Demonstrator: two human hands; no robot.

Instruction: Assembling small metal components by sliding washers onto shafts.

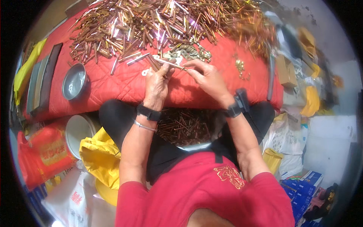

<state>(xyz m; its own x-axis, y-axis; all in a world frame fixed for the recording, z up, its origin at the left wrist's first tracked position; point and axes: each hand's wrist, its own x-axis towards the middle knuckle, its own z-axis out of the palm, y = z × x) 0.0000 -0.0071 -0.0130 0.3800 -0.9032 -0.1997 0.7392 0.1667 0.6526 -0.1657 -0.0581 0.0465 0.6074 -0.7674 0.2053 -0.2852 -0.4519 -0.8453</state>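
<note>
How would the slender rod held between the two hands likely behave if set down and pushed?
The slender rod is probably stiff: it runs straight from left hand to right hand. Being slim, it might roll, though creases in the red quilted cloth could check it.

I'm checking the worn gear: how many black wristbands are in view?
2. One black wristband is strapped behind the left hand, the other behind the right hand. Both wrists show, so none seems hidden.
</note>
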